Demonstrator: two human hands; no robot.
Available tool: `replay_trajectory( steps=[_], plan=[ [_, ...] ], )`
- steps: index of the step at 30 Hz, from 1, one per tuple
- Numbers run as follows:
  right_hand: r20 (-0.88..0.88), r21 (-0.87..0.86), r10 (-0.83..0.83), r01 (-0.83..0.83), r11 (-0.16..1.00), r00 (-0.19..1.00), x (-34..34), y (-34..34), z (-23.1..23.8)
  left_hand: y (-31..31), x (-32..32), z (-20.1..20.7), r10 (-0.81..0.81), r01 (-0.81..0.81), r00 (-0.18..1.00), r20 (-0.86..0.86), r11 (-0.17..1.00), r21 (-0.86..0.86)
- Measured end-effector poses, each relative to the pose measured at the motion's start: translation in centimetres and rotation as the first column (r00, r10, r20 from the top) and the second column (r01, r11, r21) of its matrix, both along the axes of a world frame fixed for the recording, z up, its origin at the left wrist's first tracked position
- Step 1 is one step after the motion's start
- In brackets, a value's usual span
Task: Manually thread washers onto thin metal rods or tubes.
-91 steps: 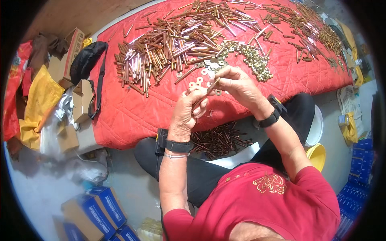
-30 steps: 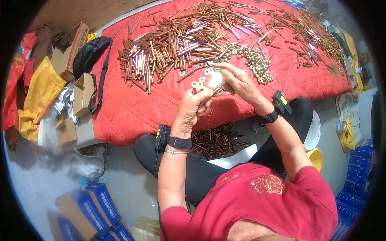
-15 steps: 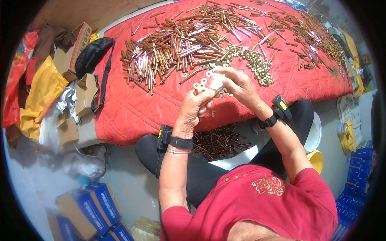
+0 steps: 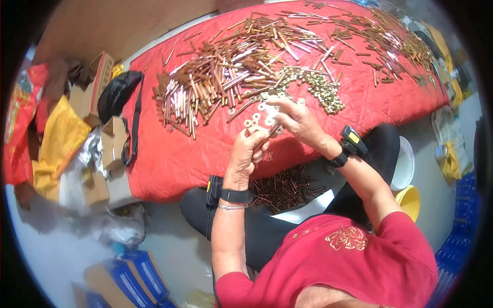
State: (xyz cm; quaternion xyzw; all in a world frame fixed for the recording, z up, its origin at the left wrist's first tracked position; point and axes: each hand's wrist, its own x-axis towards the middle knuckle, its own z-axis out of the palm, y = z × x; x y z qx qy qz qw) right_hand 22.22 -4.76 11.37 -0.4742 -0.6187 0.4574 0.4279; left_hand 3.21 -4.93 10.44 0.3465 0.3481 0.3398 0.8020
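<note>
My left hand [image 4: 249, 149] is closed around a slim copper-coloured rod [image 4: 271, 130] that points up and to the right. My right hand [image 4: 294, 117] pinches at the rod's upper end, just below several flat washers [image 4: 259, 114] lying on the red quilted cloth [image 4: 205, 149]. A heap of small brass nuts [image 4: 321, 90] lies right of the washers. A wide spread of copper rods [image 4: 215, 84] covers the cloth above both hands. Both wrists wear black bands.
A white tray of finished rods [image 4: 285, 190] rests on my lap. A black bag [image 4: 119, 95] and cardboard boxes [image 4: 102, 149] sit at the cloth's left edge. Yellow and red bags [image 4: 46, 138] lie far left, blue boxes [image 4: 133, 280] bottom left, a yellow bowl [image 4: 411, 200] right.
Both hands stay together at the cloth's near edge. They have shifted slightly up toward the washers, and the right hand's fingers now sit at the rod's upper end.
</note>
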Motion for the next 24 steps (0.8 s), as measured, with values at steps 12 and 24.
replay_trajectory(
  steps=[12, 24],
  plan=[
    [0.130, 0.197, -0.012, -0.014, 0.980, 0.992, -0.1, 0.1, 0.5, 0.3, -0.2, 0.1, 0.061, -0.060, 0.998, 0.020, 0.996, -0.059],
    [0.205, 0.142, -0.078, 0.049, 0.989, 0.976, -0.3, 0.6, 0.3, 0.2, 0.1, -0.1, 0.057, -0.058, 0.998, -0.018, 0.998, -0.039]
  ],
)
